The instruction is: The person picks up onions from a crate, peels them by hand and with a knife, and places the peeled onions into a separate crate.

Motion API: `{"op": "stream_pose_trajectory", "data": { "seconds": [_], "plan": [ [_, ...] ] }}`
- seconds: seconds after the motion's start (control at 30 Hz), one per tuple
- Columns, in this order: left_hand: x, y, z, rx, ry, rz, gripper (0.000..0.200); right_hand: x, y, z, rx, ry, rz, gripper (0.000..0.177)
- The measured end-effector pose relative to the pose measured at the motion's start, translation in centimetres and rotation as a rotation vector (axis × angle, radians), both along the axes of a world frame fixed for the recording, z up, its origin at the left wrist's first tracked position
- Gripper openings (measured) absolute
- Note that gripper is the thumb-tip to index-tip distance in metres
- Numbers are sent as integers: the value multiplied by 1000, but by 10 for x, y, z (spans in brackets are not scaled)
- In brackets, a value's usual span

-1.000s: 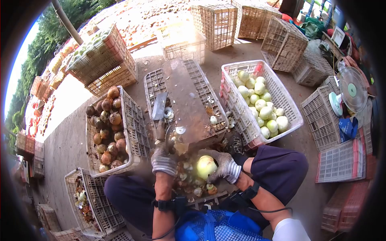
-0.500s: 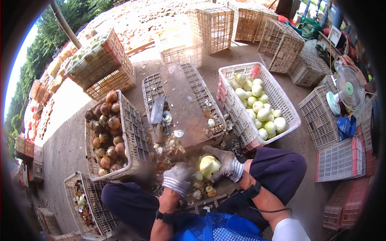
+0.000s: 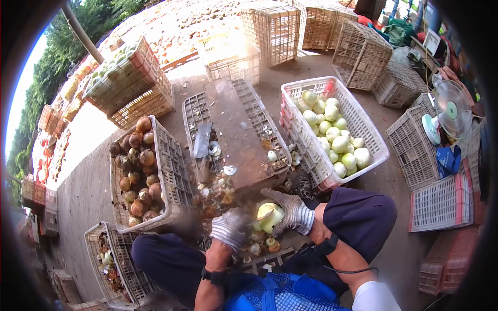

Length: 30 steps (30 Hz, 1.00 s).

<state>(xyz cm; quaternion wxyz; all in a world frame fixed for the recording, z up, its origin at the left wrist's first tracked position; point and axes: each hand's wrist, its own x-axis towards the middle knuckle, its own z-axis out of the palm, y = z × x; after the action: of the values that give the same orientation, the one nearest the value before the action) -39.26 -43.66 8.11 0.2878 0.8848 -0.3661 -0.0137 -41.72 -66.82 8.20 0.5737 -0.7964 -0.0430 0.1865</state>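
Between my two gloved hands is a partly peeled onion, pale green-white with a strip of yellowish skin on top. My right hand grips it from the right side, thumb reaching over the far edge. Just left of the onion, my left hand is closed in a fist; whatever it may hold is hidden by the fingers and blur. Below the onion lie small onions and scraps. Ahead, a cleaver with a wooden handle rests on an overturned crate beside a board.
To the left stands a crate of unpeeled brown onions; a scrap crate sits nearer. At right, a white crate holds peeled onions. Stacked crates line the back. A fan is far right.
The onion has turned slightly in my right hand, showing a wider pale side. My left hand has barely moved. The whole view has shifted a little.
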Motion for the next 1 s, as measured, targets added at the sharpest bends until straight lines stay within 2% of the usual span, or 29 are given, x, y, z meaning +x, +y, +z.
{"op": "stream_pose_trajectory", "data": {
  "seconds": [0.07, 0.17, 0.23, 0.33, 0.47, 0.57, 0.67, 0.77, 0.87, 1.0],
  "plan": [
    [1, -1, -4, 94, -7, 28, 18, -2, -1, -17, -2, -54, 17, 118],
    [4, -3, 2, 222, 0, 86, 16, -4, 1, -4, 179, 126, -31, 118],
    [5, -1, 7, 249, 32, 124, 16, -4, 2, -5, 202, 126, -47, 118],
    [-4, 1, 25, 92, -84, 103, 16, -4, 1, -5, 16, 64, -19, 118],
    [-3, 3, -2, 244, -57, -40, 16, -1, 4, -2, -233, 21, 26, 118],
    [-3, 0, -1, 222, -20, -17, 17, -1, 8, -1, -236, 70, 20, 119],
    [5, -5, -10, 400, 40, 34, 18, -2, 6, -12, -248, -56, 67, 120],
    [8, -2, -14, 343, 67, 51, 19, -1, 6, -7, -236, -61, 83, 120],
    [2, 0, -5, 165, 12, 64, 19, -3, 3, -10, -216, -22, 33, 120],
    [0, -1, -3, 273, -5, -17, 19, -3, 2, -15, -167, 19, 28, 121]
  ]
}}
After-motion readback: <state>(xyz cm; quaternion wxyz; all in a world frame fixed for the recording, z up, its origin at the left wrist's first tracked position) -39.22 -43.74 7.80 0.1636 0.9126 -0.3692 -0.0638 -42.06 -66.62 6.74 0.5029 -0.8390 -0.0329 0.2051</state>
